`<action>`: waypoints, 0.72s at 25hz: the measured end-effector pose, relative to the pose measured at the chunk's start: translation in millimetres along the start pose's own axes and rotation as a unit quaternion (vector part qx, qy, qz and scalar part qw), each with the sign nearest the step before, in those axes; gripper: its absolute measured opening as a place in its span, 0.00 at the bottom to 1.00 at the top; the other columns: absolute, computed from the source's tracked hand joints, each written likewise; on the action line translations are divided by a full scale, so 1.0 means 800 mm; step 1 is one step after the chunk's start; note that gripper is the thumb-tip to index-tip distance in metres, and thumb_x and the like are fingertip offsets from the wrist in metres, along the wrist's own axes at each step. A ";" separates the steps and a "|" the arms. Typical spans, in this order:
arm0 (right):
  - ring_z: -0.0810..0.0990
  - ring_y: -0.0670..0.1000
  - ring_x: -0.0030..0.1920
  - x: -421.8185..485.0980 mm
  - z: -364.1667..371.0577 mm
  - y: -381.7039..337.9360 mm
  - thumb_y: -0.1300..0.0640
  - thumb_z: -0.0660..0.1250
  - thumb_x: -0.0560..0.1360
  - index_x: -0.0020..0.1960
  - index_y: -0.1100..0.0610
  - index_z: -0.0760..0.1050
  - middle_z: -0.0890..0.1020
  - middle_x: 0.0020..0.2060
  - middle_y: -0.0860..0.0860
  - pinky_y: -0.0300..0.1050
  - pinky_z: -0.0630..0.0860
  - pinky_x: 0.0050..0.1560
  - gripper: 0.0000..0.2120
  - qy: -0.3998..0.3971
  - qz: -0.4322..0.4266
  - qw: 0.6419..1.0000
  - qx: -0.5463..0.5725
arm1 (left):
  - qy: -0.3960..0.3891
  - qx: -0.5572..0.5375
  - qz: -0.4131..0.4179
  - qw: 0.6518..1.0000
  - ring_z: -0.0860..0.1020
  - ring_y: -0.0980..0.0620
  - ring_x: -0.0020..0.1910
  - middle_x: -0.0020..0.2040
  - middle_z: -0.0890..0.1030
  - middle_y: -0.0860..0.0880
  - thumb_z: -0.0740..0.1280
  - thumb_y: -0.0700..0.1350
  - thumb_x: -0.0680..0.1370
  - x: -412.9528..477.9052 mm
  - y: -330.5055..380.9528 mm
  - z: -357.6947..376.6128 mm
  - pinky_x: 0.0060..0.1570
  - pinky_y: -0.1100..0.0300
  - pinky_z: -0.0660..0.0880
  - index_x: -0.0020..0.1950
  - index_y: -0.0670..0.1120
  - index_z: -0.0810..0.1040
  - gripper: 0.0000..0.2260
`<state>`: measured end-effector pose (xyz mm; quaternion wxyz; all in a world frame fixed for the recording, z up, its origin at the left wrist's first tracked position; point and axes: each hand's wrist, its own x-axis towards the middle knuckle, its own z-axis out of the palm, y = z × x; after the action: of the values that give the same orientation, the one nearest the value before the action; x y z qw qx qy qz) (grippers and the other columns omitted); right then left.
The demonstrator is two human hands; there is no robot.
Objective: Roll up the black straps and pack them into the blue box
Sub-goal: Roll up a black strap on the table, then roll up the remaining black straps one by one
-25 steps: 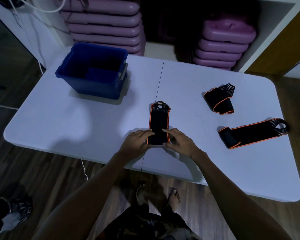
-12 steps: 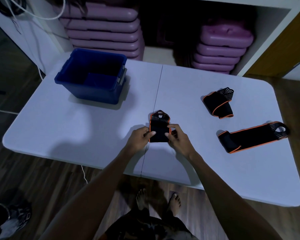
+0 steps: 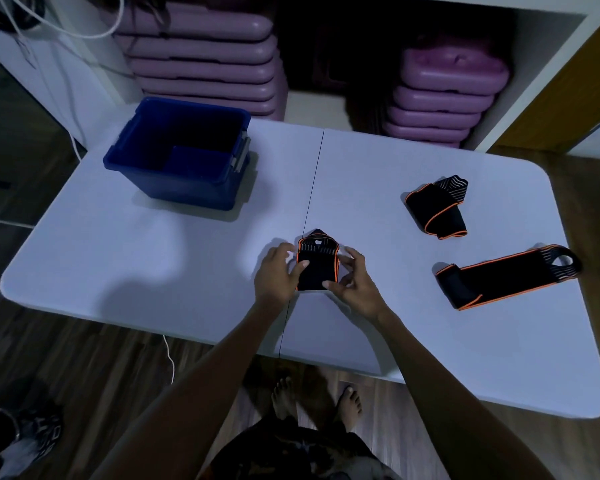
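A black strap with orange edging point(image 3: 316, 268) lies rolled into a short thick bundle at the middle of the white table point(image 3: 153, 271). My left hand point(image 3: 279, 273) grips its left side and my right hand point(image 3: 352, 280) grips its right side. Its striped loop end shows at the far edge of the roll. A second strap point(image 3: 435, 211) lies loosely folded at the right. A third strap point(image 3: 506, 277) lies stretched out flat near the right edge. The blue box point(image 3: 177, 154) stands open at the far left, and I see nothing inside it.
Stacks of purple plastic steps point(image 3: 201, 53) fill the shelf behind the table, with another stack point(image 3: 440, 91) to the right. A white cable point(image 3: 73, 140) hangs at the left. My bare feet point(image 3: 316, 400) stand on the wooden floor under the table's near edge.
The middle strap has been rolled up away from me, from a long flat strip into a short bundle. Both hands moved forward with it.
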<state>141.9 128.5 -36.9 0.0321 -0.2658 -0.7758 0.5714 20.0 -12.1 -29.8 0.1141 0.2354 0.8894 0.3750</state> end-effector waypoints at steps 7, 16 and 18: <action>0.74 0.40 0.49 0.028 0.051 -0.038 0.54 0.74 0.69 0.63 0.51 0.74 0.76 0.54 0.45 0.36 0.70 0.49 0.23 -0.024 -0.029 0.998 -0.057 | 0.057 0.240 0.191 0.950 0.77 0.51 0.62 0.63 0.79 0.48 0.53 0.50 0.81 -0.034 -0.062 -0.025 0.53 0.54 0.67 0.62 0.46 0.76 0.17; 0.76 0.50 0.52 0.112 0.267 -0.126 0.53 0.66 0.72 0.61 0.57 0.72 0.77 0.54 0.52 0.45 0.73 0.51 0.18 -0.118 -0.101 0.981 -0.116 | 0.089 0.293 0.039 0.951 0.78 0.49 0.60 0.63 0.79 0.48 0.59 0.48 0.77 0.006 -0.207 -0.201 0.50 0.55 0.62 0.62 0.49 0.77 0.15; 0.77 0.49 0.49 0.137 0.300 -0.148 0.51 0.66 0.72 0.59 0.54 0.73 0.77 0.51 0.50 0.47 0.76 0.48 0.17 -0.108 -0.088 0.982 -0.125 | 0.064 0.322 0.002 0.944 0.77 0.48 0.61 0.65 0.77 0.49 0.61 0.45 0.77 0.029 -0.222 -0.231 0.48 0.54 0.62 0.65 0.51 0.75 0.16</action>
<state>-81.0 -55.2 -40.1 -0.0347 -0.1352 -0.8603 0.4903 -129.3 -221.9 -30.2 -0.0256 0.2365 0.9678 0.0826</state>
